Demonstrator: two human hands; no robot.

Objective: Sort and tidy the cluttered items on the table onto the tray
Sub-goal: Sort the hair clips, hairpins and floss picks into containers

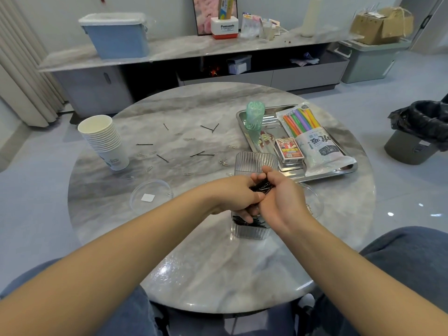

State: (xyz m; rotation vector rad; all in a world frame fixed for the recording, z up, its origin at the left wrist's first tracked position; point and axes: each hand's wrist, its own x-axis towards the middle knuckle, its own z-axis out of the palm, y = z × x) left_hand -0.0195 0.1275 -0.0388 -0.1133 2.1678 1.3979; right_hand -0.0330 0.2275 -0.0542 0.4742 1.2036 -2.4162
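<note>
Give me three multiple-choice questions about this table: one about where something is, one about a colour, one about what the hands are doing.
1. Where is the stack of paper cups?
A. on the tray
B. on the table, far left
C. on the floor

2. What colour is the upright roll on the tray?
A. green
B. red
C. black

3. What are the hands holding?
A. nothing
B. a card box
C. black hairpins

Answers: 1 B, it stands on the marble, away from the tray. 2 A, the roll is pale green. 3 C, left hand and right hand grip a hairpin bundle.
</note>
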